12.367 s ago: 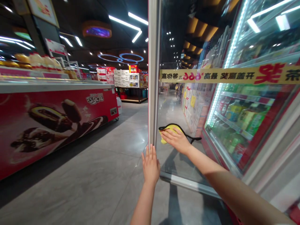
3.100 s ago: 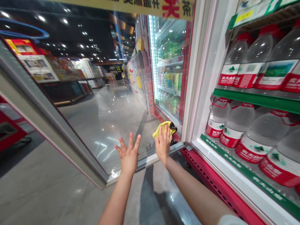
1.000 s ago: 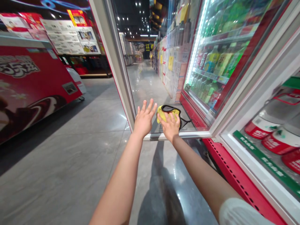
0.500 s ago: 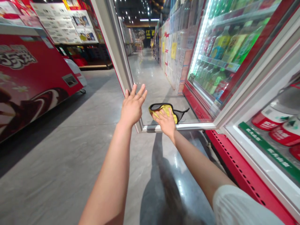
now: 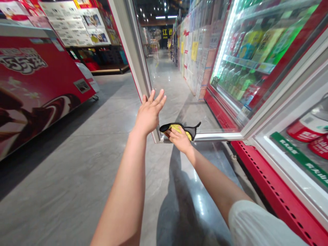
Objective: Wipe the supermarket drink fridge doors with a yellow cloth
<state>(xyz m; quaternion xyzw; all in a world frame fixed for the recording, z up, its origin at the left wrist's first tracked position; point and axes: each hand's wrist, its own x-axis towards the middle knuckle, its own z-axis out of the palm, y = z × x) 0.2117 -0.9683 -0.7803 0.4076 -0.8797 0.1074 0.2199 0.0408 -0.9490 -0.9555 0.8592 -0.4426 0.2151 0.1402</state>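
Note:
My left hand [image 5: 148, 114] lies with its fingers spread against the lower free edge of a glass cooler door [image 5: 176, 85]. Beside it to the right, my right hand [image 5: 179, 138] holds a yellow and grey cleaning cloth [image 5: 193, 132] with black edging against the bottom of the pane. The fingers are over the yellow side, and a dark corner of the cloth sticks out to the right. Just under the cloth runs the door's pale bottom frame [image 5: 215, 137].
The door stands swung out from a red-based cooler [image 5: 266, 191] holding large bottles with red labels [image 5: 301, 128]. Another lit drinks cooler [image 5: 246, 65] shows through the glass, near stacked cartons [image 5: 202, 71]. A red ice-cream freezer [image 5: 51, 89] stands on the left.
My right hand has moved slightly down with the cloth, which is now bunched lower against the glass. My left hand stays at the door's edge. The whole view has shifted a little.

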